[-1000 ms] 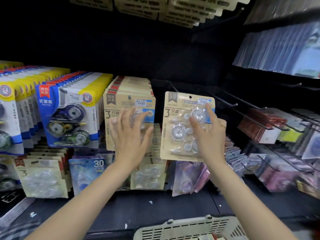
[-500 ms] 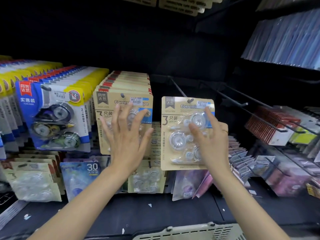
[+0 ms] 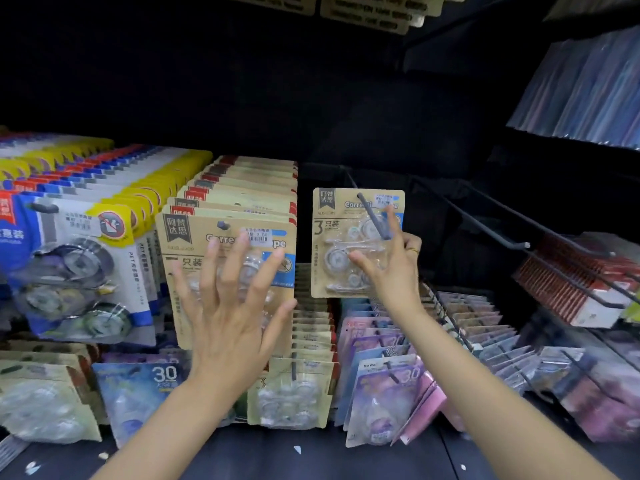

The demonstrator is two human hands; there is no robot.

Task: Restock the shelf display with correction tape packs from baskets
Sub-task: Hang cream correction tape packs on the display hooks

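Observation:
A kraft-card correction tape pack (image 3: 343, 237) with three clear dispensers hangs on a dark peg hook (image 3: 374, 216), the hook's rod passing through its hang hole. My right hand (image 3: 391, 268) grips the pack's right side, thumb in front, fingers behind. To its left a full row of the same packs (image 3: 242, 202) hangs on another peg. My left hand (image 3: 232, 296) lies flat with spread fingers against the front pack of that row.
Blue-and-yellow tape packs (image 3: 72, 258) fill the pegs at left. Bare peg hooks (image 3: 502, 233) jut out at right above red boxes (image 3: 571, 289). Purple packs (image 3: 384, 386) and more kraft packs (image 3: 291, 396) hang on the lower row. The dark shelf floor (image 3: 277, 452) runs along the bottom.
The single pack has slid back along the peg, so the hook tip now sticks out in front of it. The view has moved closer and the basket has dropped out of sight.

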